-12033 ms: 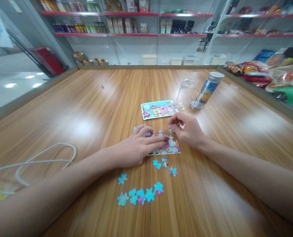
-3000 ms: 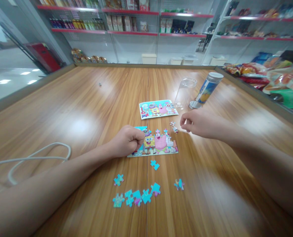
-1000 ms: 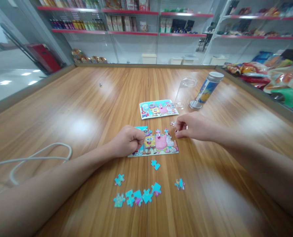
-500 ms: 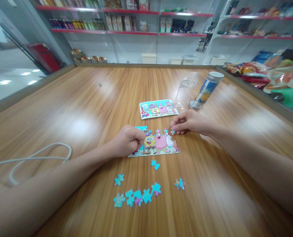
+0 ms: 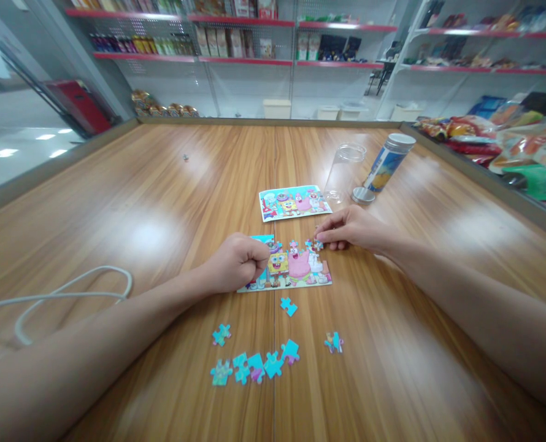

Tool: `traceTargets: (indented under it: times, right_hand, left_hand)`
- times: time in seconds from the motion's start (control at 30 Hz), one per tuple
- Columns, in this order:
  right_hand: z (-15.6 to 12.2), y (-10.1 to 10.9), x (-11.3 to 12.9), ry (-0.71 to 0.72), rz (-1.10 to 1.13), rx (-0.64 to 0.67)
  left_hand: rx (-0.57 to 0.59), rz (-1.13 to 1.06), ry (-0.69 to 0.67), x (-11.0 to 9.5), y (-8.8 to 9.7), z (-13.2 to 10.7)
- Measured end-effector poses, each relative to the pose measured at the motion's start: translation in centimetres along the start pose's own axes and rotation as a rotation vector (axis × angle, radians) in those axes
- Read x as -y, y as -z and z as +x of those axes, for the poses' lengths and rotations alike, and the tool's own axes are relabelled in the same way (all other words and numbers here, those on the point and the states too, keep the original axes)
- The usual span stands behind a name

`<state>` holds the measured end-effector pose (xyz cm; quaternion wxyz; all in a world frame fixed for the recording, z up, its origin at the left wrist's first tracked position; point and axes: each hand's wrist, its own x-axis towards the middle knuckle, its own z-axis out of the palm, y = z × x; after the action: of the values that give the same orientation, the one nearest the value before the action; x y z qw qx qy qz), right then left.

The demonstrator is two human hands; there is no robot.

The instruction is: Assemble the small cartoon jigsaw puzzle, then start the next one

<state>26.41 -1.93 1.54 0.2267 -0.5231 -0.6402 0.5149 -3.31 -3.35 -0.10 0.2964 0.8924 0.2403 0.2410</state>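
A partly assembled cartoon jigsaw puzzle (image 5: 298, 267) lies flat on the wooden table. My left hand (image 5: 239, 263) is curled into a fist and rests over its left side, hiding part of the picture; whether the fist holds anything is hidden. At the upper right edge of the puzzle, my right hand (image 5: 346, 228) pinches a small puzzle piece (image 5: 319, 244) between thumb and fingers. Behind the puzzle lies a reference picture card (image 5: 295, 204) with the same cartoon scene. Nearer to me are several loose blue pieces (image 5: 273, 364), and a mixed-colour piece (image 5: 334, 342) sits to their right.
Behind my right hand stand a clear plastic cylinder (image 5: 345, 172), a metal lid (image 5: 363, 195) and a labelled canister (image 5: 389, 162). A white cable (image 5: 75, 294) loops at the left. Packaged goods (image 5: 530, 144) are piled past the table's right edge, and shelves (image 5: 245, 59) line the back.
My right hand has shifted slightly left with the puzzle piece, closer to the puzzle's upper right edge. My left fist has stayed in place.
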Motion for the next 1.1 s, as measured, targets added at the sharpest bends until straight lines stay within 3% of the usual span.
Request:
traceTargets:
  times: [0.5, 0.93, 1.1]
  right_hand:
    - [-0.1, 0.2, 0.4, -0.004, -0.006, 0.043]
    - [-0.2, 0.3, 0.6, -0.017, 0.052, 0.106]
    - [-0.2, 0.5, 0.4, -0.012, 0.040, 0.117]
  left_hand:
    - [0.006, 0.003, 0.029, 0.1, -0.1, -0.1]
    - [-0.117, 0.013, -0.084, -0.3, -0.1, -0.5]
    - [-0.161, 0.160, -0.183, -1.2, 0.1, -0.1]
